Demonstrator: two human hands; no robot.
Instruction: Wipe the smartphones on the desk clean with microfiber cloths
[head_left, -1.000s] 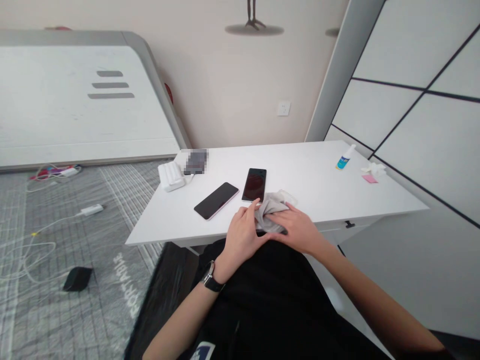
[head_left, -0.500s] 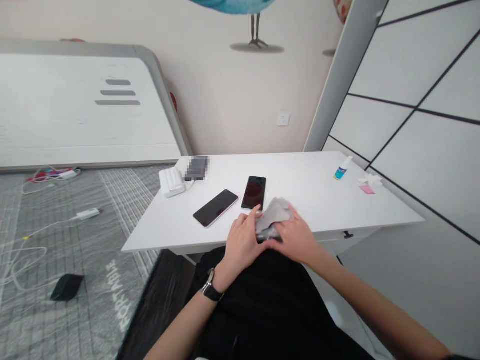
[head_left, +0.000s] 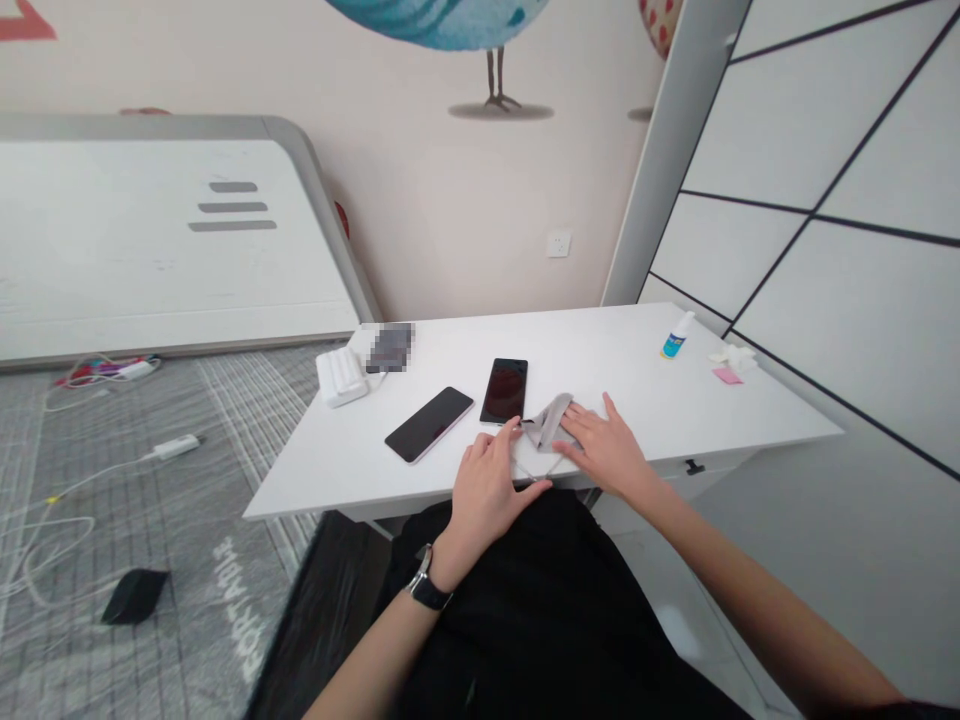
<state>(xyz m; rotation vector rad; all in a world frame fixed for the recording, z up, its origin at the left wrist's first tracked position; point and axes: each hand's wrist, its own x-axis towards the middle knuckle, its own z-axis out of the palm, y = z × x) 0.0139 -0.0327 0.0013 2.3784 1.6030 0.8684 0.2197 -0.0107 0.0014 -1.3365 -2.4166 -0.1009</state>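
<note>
My left hand (head_left: pixel 487 490) grips the edge of a clear, flat piece (head_left: pixel 531 463) that looks like a phone case, thumb at the near corner and index finger at the far side. Over it lies a folded grey cloth (head_left: pixel 550 422). With its fingertips, my right hand (head_left: pixel 604 450) holds the cloth against the clear piece; the outer finger sticks out. Just beyond my left fingers lies a black phone (head_left: pixel 505 390), screen up. Another dark-screened phone (head_left: pixel 430 424) with a pinkish edge rests to the left. Part of the clear piece is hidden under the cloth and fingers.
On the white desk (head_left: pixel 322 465) are a white charger block (head_left: pixel 341 377), a blurred-out dark item (head_left: pixel 391 348), a small spray bottle (head_left: pixel 675 338), a pink slip (head_left: pixel 727 376) and crumpled white scraps (head_left: pixel 735 357). Cables (head_left: pixel 112 452) trail over the floor at left.
My right hand has moved right and flattened out over the cloth, which is less bunched and shows more of the clear piece. The left hand keeps its grip. The view has shifted slightly.
</note>
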